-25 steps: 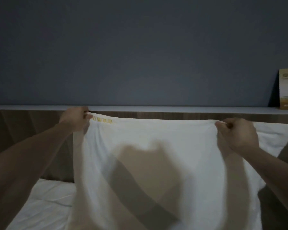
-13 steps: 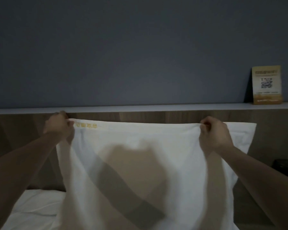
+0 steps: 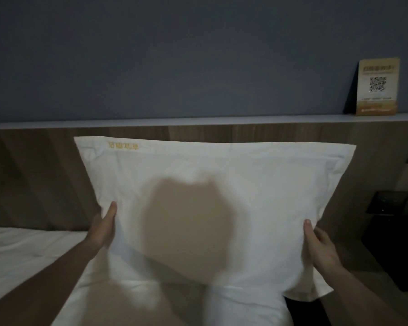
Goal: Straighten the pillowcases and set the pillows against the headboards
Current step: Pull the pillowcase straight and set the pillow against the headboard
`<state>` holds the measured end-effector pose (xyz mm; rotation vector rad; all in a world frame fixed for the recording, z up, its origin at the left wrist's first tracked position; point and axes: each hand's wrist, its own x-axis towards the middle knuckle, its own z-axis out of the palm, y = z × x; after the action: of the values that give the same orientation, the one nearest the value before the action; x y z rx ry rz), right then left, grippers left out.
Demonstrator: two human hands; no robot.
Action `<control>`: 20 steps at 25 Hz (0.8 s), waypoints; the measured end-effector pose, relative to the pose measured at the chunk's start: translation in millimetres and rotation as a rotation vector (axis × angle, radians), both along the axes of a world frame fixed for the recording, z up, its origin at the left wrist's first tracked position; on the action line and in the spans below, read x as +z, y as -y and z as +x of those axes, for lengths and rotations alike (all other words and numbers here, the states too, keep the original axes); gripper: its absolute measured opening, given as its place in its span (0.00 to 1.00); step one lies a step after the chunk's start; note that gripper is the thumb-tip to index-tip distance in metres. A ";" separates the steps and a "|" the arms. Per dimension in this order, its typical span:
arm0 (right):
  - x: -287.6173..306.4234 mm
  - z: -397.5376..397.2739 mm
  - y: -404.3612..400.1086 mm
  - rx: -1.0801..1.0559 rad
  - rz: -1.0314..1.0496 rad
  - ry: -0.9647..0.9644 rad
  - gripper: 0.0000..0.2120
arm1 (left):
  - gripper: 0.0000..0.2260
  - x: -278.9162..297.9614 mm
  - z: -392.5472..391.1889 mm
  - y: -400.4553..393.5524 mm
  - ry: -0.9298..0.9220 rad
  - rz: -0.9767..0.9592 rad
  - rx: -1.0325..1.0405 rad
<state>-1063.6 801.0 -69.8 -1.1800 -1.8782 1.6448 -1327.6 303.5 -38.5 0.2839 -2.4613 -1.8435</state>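
A white pillow in a pillowcase with yellow embroidered lettering near its top left corner stands upright against the wooden headboard. My left hand grips its left side low down, thumb on the front. My right hand holds its right side near the lower corner, thumb on the front. The pillow's bottom edge rests on the white bed. A shadow of my head falls across the pillow's middle.
A pale ledge tops the headboard below a grey-blue wall. A yellow card with a QR code leans on the ledge at the right. A dark bedside table stands to the right of the bed.
Both hands left the pillow's top corners and slid down to grip its sides near the bottom. The pillow now stands lower, leaning on the headboard.
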 end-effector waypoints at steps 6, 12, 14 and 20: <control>31.9 -9.2 -14.0 -0.122 0.255 -0.054 0.15 | 0.45 0.3 3.4 -10.1 0.018 -0.095 0.058; 15.5 -11.8 -10.4 -0.089 0.399 0.047 0.11 | 0.43 2.2 13.3 -12.9 0.017 -0.150 0.099; 12.2 -8.5 -7.0 -0.065 0.399 -0.072 0.21 | 0.42 -0.7 27.0 -22.6 -0.115 -0.224 0.108; 2.2 -8.7 22.5 0.171 0.431 -0.122 0.43 | 0.45 -17.5 41.3 -31.7 -0.145 -0.253 0.032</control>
<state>-1072.3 778.6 -67.6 -0.7452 -2.1564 1.2626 -1286.3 335.2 -56.0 0.1685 -2.5350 -1.4630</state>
